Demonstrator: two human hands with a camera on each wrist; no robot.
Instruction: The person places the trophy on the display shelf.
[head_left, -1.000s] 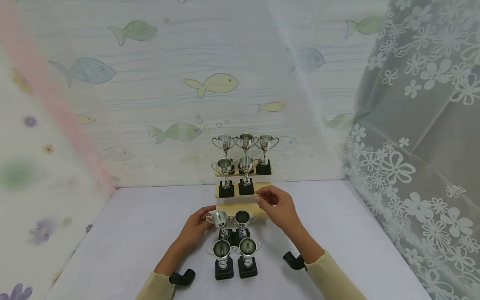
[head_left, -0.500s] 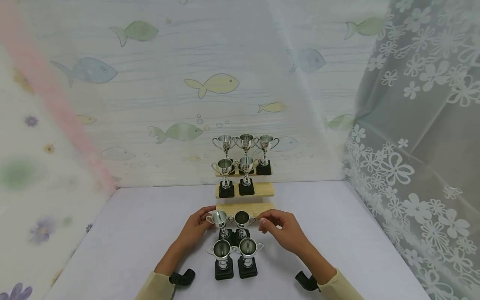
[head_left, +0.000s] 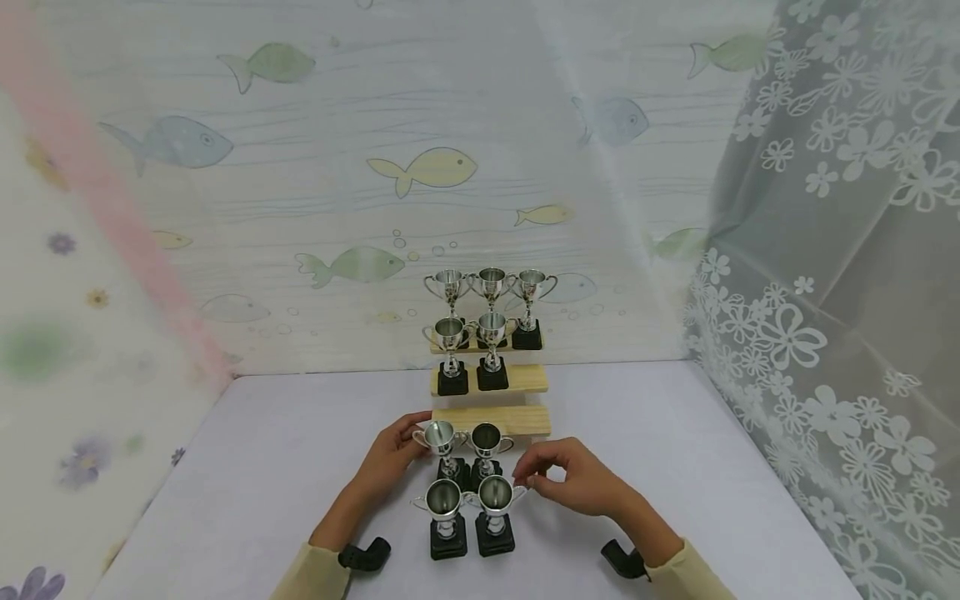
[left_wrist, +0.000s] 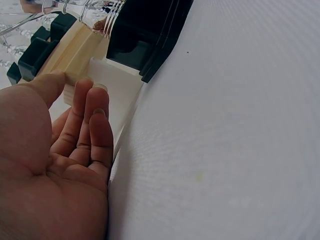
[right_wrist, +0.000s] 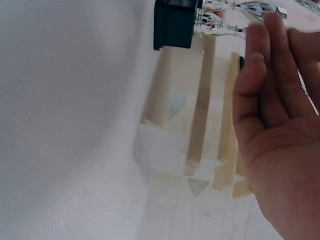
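- Your white table (head_left: 637,433) meets a pale backdrop (head_left: 315,183) printed with fish; a sheer flowered curtain (head_left: 810,250) hangs at the right.
- The near right silver trophy (head_left: 496,497) stands upright on the table on a black base, beside the near left trophy (head_left: 445,500).
- Your right hand (head_left: 573,477) is at the near right trophy's outer handle, thumb and forefinger bent toward each other; whether they pinch it, you cannot tell from these views.
- Just beyond, the far left trophy (head_left: 440,438) and far right trophy (head_left: 486,438) stand upright side by side, before the wooden stand's lowest step (head_left: 495,418).
- Your left hand (head_left: 390,454) is next to the far left trophy, grasping nothing, its relaxed fingers touching the lowest step's left end.
- Behind, the middle step (head_left: 528,378) carries two trophies (head_left: 450,335); the top step (head_left: 471,351) carries three trophies (head_left: 532,287).
- Your sleeves (head_left: 309,573) are pale yellow, with a black device (head_left: 365,555) at each wrist.
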